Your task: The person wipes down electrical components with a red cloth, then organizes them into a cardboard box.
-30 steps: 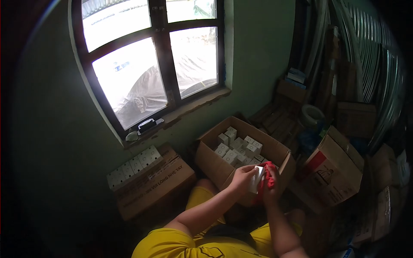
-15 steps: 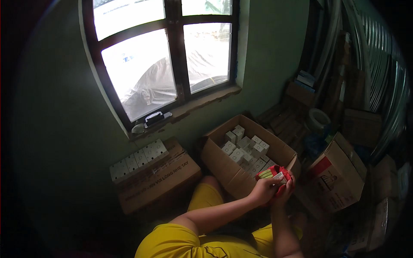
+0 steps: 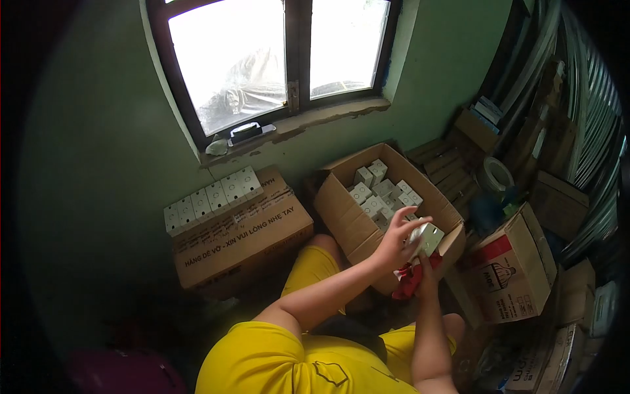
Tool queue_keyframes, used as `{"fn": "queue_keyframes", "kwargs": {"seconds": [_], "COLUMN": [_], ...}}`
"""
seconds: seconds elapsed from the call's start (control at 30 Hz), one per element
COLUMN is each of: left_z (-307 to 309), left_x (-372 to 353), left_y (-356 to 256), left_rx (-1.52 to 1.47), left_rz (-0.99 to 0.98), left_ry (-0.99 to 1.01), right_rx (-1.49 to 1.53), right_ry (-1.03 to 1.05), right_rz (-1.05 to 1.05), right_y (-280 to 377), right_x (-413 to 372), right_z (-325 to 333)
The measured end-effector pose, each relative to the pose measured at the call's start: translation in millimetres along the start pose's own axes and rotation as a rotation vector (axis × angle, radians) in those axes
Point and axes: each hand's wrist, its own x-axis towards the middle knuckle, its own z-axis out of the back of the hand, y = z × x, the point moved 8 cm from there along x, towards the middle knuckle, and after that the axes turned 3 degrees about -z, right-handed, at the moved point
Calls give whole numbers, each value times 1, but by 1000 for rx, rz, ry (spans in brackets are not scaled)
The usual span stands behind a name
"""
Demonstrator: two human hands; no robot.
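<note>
Over the near right corner of an open carton [image 3: 348,220], my right hand [image 3: 426,270] holds a white square electrical back box [image 3: 431,240] tilted, its holed face showing. A red cloth [image 3: 411,281] hangs bunched from the same hand. Close beside the box, my left hand [image 3: 396,240] is open, its fingers apart and one stretched out past the box's upper edge. More white boxes [image 3: 375,203] of this kind lie loosely piled inside the carton.
A closed carton [image 3: 246,233] at left carries a row of white boxes [image 3: 214,197]. Another open carton [image 3: 505,276] with a red patch stands at right. A window sill [image 3: 328,118] lies ahead; long pale tubes [image 3: 584,125] lean at far right.
The box, earlier mostly wrapped by both hands and the red-and-green cloth, now shows its face. My left hand has loosened and spread its fingers; the cloth hangs lower. The view has shifted.
</note>
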Motion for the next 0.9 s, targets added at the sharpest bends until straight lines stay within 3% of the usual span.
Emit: {"fn": "queue_keyframes", "kwargs": {"seconds": [0.03, 0.13, 0.17, 0.27, 0.3, 0.4, 0.53, 0.6, 0.7, 0.83, 0.87, 0.9], "left_z": [-10, -12, -10, -6, -1, 1, 10, 39, 109, 222, 246, 271], "left_x": [-3, -6, -6, -6, 0, 9, 13, 23, 44, 53, 52, 46], "left_y": [5, -14, -12, 2, -5, -17, -10, 6, 35, 85, 94, 106], "left_rx": [-32, 124, 93, 34, 84, 328, 306, 457, 771, 1220, 1268, 1325], "left_rz": [-23, -166, -8, 121, 129, -128, -56, -78, 13, 276, 424, 430], "left_ry": [239, 441, 560, 709, 701, 628, 672, 611, 531, 429, 460, 412], "right_rx": [-20, -37, -18, 36, 0, 79, -52, -75, 26, 54, 21, -12], "right_ry": [-46, -137, -133, -82, -72, 86, 49, -9, -89, -169, -181, -194], "right_rz": [20, 35, 24, 23, -6, -135, -165, -162, -132, -73, -60, -45], "right_y": [0, -5, -6, -17, -16, 0, -7, -4, 15, 35, 34, 30], "right_x": [3, 7, 11, 22, 22, 12, 16, 17, 15, 12, 15, 18], "right_z": [7, 31, 37, 49, 47, 4, 7, 17, 20, 34, 41, 56]}}
